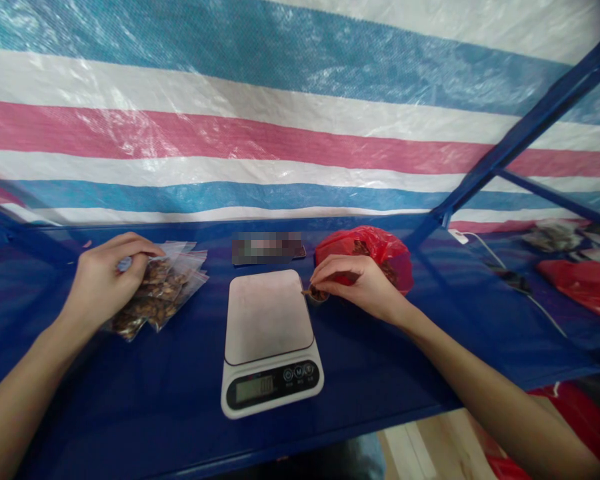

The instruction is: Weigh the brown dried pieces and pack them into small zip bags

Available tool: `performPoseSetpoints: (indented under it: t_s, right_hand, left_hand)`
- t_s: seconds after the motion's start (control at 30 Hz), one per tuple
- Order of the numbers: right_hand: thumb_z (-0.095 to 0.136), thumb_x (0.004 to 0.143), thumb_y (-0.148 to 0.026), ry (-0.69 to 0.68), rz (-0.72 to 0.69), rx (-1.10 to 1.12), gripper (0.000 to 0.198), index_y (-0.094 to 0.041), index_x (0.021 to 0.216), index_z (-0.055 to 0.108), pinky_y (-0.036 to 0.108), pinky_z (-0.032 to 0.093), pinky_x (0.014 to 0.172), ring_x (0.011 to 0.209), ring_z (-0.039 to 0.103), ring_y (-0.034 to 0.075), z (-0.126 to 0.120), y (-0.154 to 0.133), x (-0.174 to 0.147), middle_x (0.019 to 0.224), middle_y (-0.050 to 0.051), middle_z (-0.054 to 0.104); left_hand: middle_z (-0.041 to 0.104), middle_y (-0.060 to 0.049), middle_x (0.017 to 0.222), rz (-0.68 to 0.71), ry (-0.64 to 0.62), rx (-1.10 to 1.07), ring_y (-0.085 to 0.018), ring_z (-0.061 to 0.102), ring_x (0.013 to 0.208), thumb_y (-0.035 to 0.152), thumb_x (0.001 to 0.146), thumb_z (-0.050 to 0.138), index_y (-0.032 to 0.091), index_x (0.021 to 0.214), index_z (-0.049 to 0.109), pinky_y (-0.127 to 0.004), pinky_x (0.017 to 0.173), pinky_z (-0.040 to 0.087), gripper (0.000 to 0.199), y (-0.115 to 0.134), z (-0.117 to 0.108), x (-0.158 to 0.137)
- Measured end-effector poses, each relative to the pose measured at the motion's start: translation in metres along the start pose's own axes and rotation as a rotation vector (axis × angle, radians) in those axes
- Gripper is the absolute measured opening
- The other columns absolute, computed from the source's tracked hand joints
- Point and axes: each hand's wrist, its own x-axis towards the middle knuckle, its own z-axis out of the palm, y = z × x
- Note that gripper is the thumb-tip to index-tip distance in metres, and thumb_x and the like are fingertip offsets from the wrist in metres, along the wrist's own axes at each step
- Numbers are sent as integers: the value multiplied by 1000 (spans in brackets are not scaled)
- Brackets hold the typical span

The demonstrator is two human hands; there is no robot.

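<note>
At the left, my left hand (111, 273) is closed with its fingertips on the top edge of a small clear zip-lock bag (166, 279) of brown dried pieces. Several such filled bags lie overlapped in a pile under it. My right hand (357, 283) is closed in a pinch beside the right edge of a white kitchen scale (269, 320). Small brown dried pieces (319, 294) show under its fingertips, in what looks like a little round-edged holder, mostly hidden. The scale's plate is bare and its display reads 0.0. Just behind the right hand stands an open red plastic bag (370, 241) of brown pieces.
A dark flat object (267, 248), partly blurred out, lies behind the scale. The blue table (190, 407) backs onto a striped plastic sheet (260, 143). A blue metal bar (520, 137) slants up at right. Beyond it are a white cable (520, 283) and another red bag (583, 283).
</note>
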Motion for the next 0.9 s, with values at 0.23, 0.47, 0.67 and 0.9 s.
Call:
performPoseSetpoints:
  t_s: [0.23, 0.47, 0.67, 0.9]
  right_hand:
    - [71, 98, -19, 76, -70, -153, 10, -21, 100, 80, 34, 57, 86, 94, 71, 20, 0, -2, -2, 99, 6, 77]
    - [75, 97, -24, 21, -189, -557, 7, -21, 99, 81, 42, 53, 90, 102, 61, 25, 20, -2, -6, 104, 9, 71]
    - [74, 96, -17, 121, -235, -545, 6, -21, 96, 78, 41, 52, 90, 100, 62, 24, 21, -3, -5, 102, 8, 72]
    - [77, 93, -15, 127, -190, -463, 8, -22, 95, 78, 41, 53, 95, 106, 65, 24, -4, -3, -4, 106, 7, 71]
  left_hand:
    - [73, -8, 100, -72, -25, -61, -27, 70, 99, 25, 83, 48, 29, 87, 71, -42, 99, 50, 23, 12, -4, -1]
    - [73, -9, 101, -91, -35, -67, -30, 70, 100, 28, 84, 48, 31, 86, 70, -45, 99, 48, 22, 14, -3, -1]
    - [74, -8, 100, -90, -26, -82, -30, 70, 99, 26, 80, 51, 32, 86, 73, -45, 98, 49, 24, 14, -2, -1]
    - [75, -8, 99, -104, -17, -83, -31, 71, 98, 27, 78, 52, 32, 83, 75, -46, 98, 49, 24, 16, -4, 0]
